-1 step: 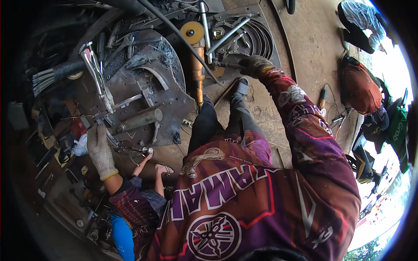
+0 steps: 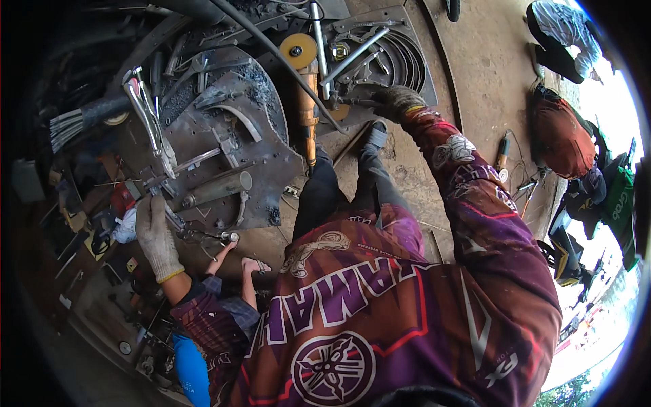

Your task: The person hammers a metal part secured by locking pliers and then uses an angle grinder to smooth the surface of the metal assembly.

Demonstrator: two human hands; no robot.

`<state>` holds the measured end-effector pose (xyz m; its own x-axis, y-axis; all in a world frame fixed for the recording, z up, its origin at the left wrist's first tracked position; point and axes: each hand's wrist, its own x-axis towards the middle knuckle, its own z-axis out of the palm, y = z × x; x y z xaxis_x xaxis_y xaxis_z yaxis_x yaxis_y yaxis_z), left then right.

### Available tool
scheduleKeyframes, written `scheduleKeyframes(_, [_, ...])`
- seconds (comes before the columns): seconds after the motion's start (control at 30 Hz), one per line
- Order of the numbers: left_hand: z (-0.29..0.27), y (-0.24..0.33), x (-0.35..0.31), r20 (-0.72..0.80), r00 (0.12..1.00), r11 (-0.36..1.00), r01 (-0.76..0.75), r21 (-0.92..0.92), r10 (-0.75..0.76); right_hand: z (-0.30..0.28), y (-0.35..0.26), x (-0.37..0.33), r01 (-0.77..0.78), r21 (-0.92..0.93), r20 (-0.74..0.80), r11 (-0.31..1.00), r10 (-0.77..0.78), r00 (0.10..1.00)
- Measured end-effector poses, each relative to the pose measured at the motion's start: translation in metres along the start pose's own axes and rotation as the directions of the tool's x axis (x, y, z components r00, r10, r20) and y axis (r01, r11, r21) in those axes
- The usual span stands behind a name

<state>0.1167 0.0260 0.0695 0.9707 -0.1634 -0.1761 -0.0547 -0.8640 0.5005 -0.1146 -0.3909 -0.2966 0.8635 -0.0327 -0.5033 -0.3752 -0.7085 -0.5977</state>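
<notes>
A pale knit glove covers my left hand, whose bent fingers close at the metal plate's near-left edge. What sits inside that grip is hidden. Beside it lie a steel tube and a small bracket-like metal piece. Long chrome locking pliers rest just beyond. My right hand, in a darker glove, is closed round a dark slim tool pointing left. Between my hands, an orange angle grinder carries a yellow disc.
Curved strips lie in a square plate at upper right. A long bar slants across the grinder. The worktop plate has grey filings on it. Another person crouches lower left. A second grinder and a red-brown bag are right.
</notes>
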Motion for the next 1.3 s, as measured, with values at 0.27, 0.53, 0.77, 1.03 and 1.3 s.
scheduleKeyframes(0.27, [-0.007,-0.002,-0.006,0.007,0.995,0.986,0.101,-0.133,-0.101,-0.023,-0.043,-0.011,-0.347,-0.095,-0.253,0.933,0.315,0.915])
scheduleKeyframes(0.53, [0.001,0.006,-0.006,-0.013,0.99,0.988,0.138,-0.075,-0.14,-0.024,-0.005,0.027,-0.444,-0.274,-0.246,0.853,0.384,0.89])
scheduleKeyframes(0.77, [0.002,-0.009,-0.006,-0.06,0.991,0.989,0.114,-0.091,-0.12,-0.051,-0.03,0.021,-0.256,-0.338,-0.231,0.906,0.184,0.956])
scheduleKeyframes(1.03, [0.01,-0.011,-0.009,-0.133,0.988,0.996,-0.083,-0.031,0.078,-0.105,-0.06,-0.012,-0.288,-0.153,-0.428,0.945,0.2,0.882])
scheduleKeyframes(1.3, [-0.002,-0.022,-0.019,-0.348,0.919,0.965,-0.238,-0.113,0.185,-0.159,-0.082,-0.098,-0.156,0.038,-0.655,0.987,0.142,0.742])
